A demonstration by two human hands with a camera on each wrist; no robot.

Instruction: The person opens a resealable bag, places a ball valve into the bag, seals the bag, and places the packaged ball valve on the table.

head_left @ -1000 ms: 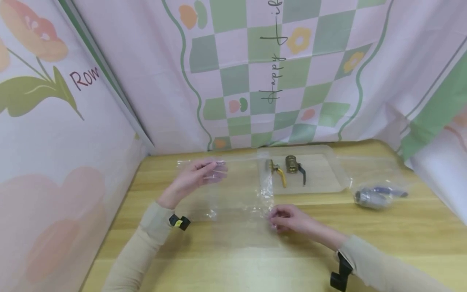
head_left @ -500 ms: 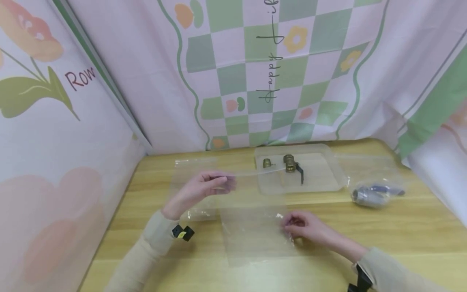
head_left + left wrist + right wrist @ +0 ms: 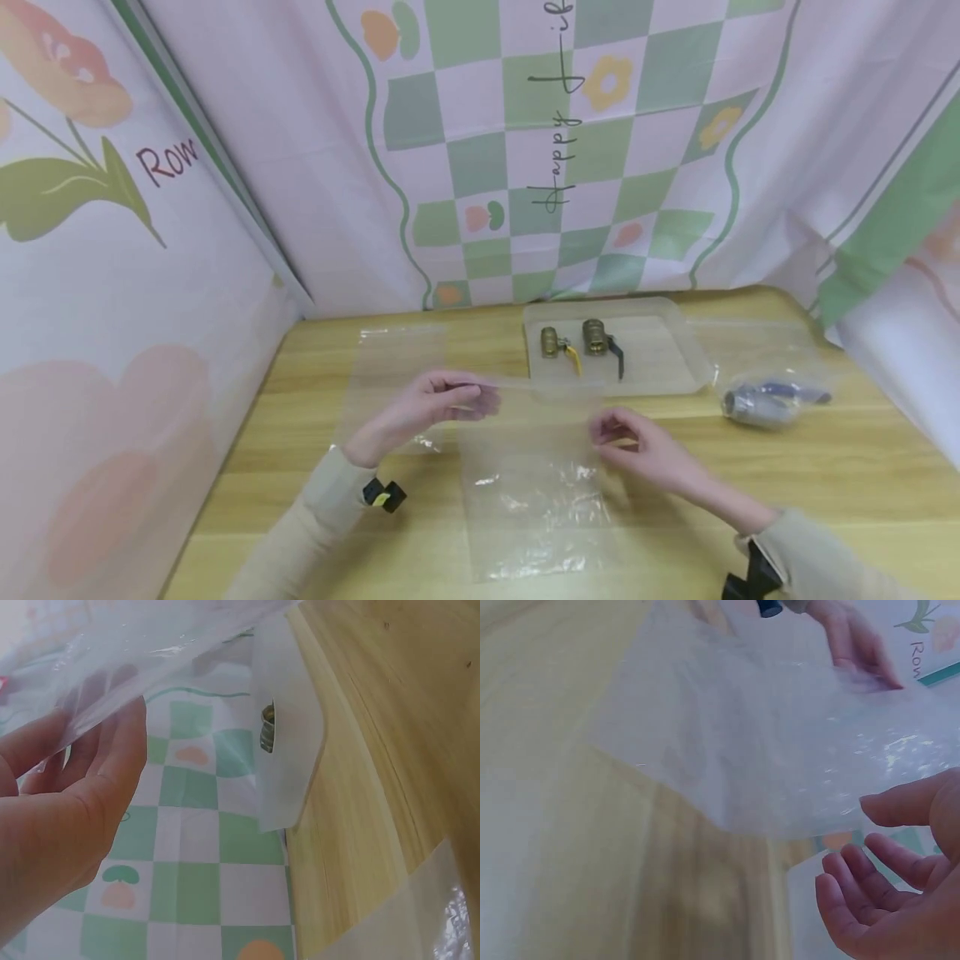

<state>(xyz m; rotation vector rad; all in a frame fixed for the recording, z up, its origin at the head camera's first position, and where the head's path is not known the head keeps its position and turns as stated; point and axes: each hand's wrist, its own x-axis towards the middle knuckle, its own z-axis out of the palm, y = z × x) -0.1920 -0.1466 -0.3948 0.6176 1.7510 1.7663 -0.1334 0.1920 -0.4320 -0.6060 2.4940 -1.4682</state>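
A clear plastic bag [image 3: 528,508] hangs in front of me, its lower end toward the near side of the table. My left hand [image 3: 438,408] pinches its upper left corner between thumb and fingers; the left wrist view shows the film [image 3: 172,645] running across those fingers. Beside the bag's upper right edge is my right hand [image 3: 648,450]. In the right wrist view its thumb [image 3: 904,806] lies close to the film, apart from the loosely bent fingers; whether it touches cannot be told. Another clear bag [image 3: 397,358] lies flat behind my left hand.
At the back, a translucent tray [image 3: 660,358] bears a brass ball valve [image 3: 550,342] with a yellow lever and a larger one [image 3: 595,337] with a black lever. To its right lies a bagged grey valve [image 3: 757,406] with a blue lever. Curtains enclose the back and sides.
The held bag has come toward me and right, off the flat bag and the tray's left side. Both hands moved right; the right hand's fingers have left the bag's edge.
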